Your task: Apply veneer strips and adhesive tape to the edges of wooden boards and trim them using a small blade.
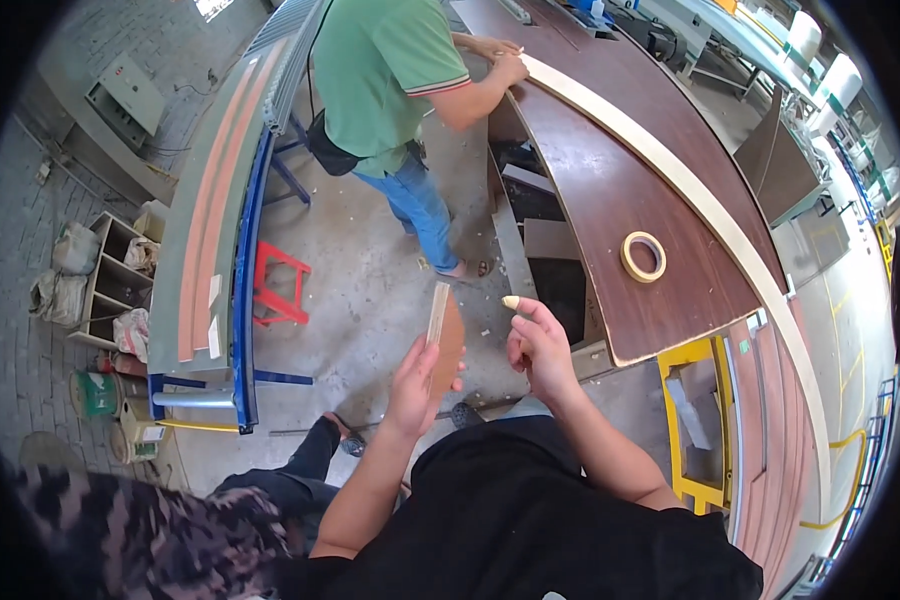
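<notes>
My left hand (415,385) holds a small flat wooden piece (444,335) upright by its lower edge; its pale edge faces me and its brown face turns right. My right hand (540,345) hovers just right of that piece, fingers apart, holding nothing, with a pale tip on the raised forefinger. A dark brown board (620,190) lies to the right of my hands, and a roll of tape (644,256) rests on it. A long pale strip (690,190) curves along the board's far edge.
A person in a green shirt and jeans (395,90) stands ahead with both hands on the far end of the strip. A long grey-and-blue bench (220,230) with a red stool (278,285) runs at left. A yellow frame (695,420) sits at right.
</notes>
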Tool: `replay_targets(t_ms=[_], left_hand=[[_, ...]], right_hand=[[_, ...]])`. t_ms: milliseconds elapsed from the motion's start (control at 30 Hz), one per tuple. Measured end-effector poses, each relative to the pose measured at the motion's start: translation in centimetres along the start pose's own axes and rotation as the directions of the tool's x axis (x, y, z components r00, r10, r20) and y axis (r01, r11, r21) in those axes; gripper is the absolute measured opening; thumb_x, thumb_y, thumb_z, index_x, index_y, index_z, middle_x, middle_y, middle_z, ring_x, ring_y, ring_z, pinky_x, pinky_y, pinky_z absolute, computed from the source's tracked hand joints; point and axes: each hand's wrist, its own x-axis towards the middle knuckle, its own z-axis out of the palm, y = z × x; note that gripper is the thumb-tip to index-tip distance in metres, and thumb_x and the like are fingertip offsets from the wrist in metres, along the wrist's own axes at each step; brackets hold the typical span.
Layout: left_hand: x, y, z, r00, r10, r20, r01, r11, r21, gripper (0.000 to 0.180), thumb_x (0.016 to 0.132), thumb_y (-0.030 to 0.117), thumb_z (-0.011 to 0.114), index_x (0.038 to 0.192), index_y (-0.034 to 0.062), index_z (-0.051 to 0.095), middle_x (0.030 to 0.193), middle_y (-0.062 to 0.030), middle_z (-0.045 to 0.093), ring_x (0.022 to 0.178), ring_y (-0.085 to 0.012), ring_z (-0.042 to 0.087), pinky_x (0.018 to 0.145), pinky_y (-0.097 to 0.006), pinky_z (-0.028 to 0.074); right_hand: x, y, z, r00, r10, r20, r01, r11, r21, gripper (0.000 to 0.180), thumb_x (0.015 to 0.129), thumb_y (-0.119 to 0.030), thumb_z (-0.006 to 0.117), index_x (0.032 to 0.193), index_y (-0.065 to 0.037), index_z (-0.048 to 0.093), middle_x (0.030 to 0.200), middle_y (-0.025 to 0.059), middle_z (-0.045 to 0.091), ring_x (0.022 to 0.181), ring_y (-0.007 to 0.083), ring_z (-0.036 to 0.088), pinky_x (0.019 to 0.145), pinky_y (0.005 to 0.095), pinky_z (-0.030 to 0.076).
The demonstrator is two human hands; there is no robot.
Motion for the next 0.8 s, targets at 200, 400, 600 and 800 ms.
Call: replay_targets(t_ms=[200,400,600,800], left_hand=[[-0.1,-0.8,-0.3,0.972,-0.155,0.177,0.204,0.93,-0.307,0.046,0.099,0.039,0.035,0.126,0.0042,0.046,0.109,-0.0151,0.058,0.09,-0.0225,0.058,0.07,-0.035,0.047],[-1.0,-2.7,-1.5,0.964,-0.263,0.036,0.266,0.956,-0.126,0.047,0.099,0.039,0.034,0.125,0.0028,0.047,0.107,-0.0157,0.06,0.089,-0.0229,0.059,0.07,-0.036,0.048],[-0.7,-5.0,-1.0,0.945,-0.321,0.07,0.326,0.94,-0.098,0.047,0.099,0.038,0.034,0.126,0.001,0.046,0.108,-0.0175,0.059,0.09,-0.0244,0.059,0.071,-0.038,0.049],[0.5,-4.9,-0.4,0.909,-0.404,0.098,0.416,0.88,-0.23,0.047,0.099,0.036,0.032,0.127,0.0006,0.044,0.112,-0.0184,0.058,0.091,-0.0254,0.06,0.074,-0.039,0.051]], right_hand=[[0.5,-0.1,-0.8,0.997,0.021,0.08,-0.047,0.941,0.336,0.03,0.099,-0.029,0.043,0.117,-0.006,0.05,0.053,-0.0025,0.04,0.042,0.0076,0.033,0.04,0.0226,0.023],[0.8,1.6,-2.1,1.0,0.02,-0.004,-0.02,0.993,0.117,0.034,0.1,-0.026,0.044,0.127,-0.006,0.048,0.054,-0.0039,0.037,0.044,0.0064,0.031,0.041,0.0225,0.025],[-1.4,2.3,-4.1,1.0,0.004,0.001,-0.004,0.989,0.149,0.042,0.094,-0.012,0.052,0.134,-0.004,0.042,0.088,0.0035,0.056,0.069,0.011,0.053,0.058,0.0256,0.046],[-3.5,4.2,-9.0,0.986,-0.006,-0.169,0.013,0.999,0.042,0.052,0.088,0.0,0.057,0.137,-0.003,0.04,0.121,0.0127,0.055,0.088,0.0175,0.061,0.072,0.0303,0.054]])
